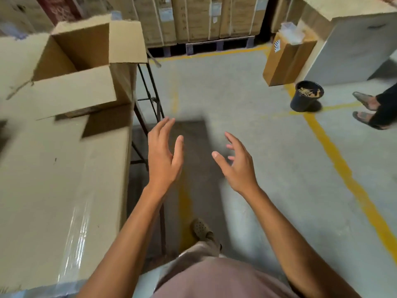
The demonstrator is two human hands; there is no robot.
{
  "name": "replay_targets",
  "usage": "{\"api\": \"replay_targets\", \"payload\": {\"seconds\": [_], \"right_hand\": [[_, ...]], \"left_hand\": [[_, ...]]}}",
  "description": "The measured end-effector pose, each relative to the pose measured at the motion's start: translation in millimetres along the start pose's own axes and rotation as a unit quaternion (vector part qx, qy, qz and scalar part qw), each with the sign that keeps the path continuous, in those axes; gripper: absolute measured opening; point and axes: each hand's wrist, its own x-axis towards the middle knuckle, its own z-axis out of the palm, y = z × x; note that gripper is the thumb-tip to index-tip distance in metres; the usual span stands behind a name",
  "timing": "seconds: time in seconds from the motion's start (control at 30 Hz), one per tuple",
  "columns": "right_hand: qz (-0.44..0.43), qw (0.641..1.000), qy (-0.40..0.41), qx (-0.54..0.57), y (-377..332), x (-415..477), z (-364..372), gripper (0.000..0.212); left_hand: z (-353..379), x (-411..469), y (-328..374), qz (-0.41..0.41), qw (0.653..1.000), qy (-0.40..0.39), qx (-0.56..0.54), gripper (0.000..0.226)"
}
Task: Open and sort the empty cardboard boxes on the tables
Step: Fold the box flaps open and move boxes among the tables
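Two bare hands — left (162, 157), right (237, 166) — empty.

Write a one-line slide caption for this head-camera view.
Left hand and right hand hover open and empty above the grey concrete floor; an opened brown cardboard box stands to their left.

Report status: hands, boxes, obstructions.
Left hand and right hand open, empty. Opened box at left, untouched. Black bucket far right, out of the way.
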Motion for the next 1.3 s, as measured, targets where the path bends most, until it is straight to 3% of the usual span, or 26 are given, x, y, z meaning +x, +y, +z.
{"api": "replay_targets", "payload": {"seconds": [0.1,0.27,0.63,0.8,0.97,1.13,1.3], "right_hand": [[-0.035,0.999,-0.026,0.013,-17.9,66.3,23.5,0.068],[-0.112,0.991,-0.066,0.016,-60.5,161.1,54.7,0.063],[-0.209,0.966,-0.151,-0.001,-134.8,321.6,143.5,0.062],[-0.236,0.956,-0.172,-0.025,-156.0,399.0,191.5,0.05],[-0.259,0.936,-0.226,-0.074,-173.1,477.9,244.2,0.058],[-0.142,0.927,-0.304,-0.169,-191.6,539.0,294.2,0.085],[-0.103,0.894,-0.399,-0.178,-168.8,534.3,328.9,0.087]], "left_hand": [[-4.7,55.2,-17.0,0.028,0.995,0.088,0.034,0.034],[-24.9,131.5,-43.1,0.028,0.982,0.158,0.097,0.032],[-77.4,225.5,-128.0,-0.14,0.943,0.196,0.23,0.035],[-96.5,270.2,-169.4,-0.183,0.92,0.228,0.261,0.035],[-119.6,314.0,-223.4,-0.306,0.87,0.254,0.293,0.045],[-158.7,334.1,-270.6,-0.451,0.787,0.245,0.341,0.042],[-158.4,331.3,-291.2,-0.552,0.714,0.137,0.408,0.048]]}}
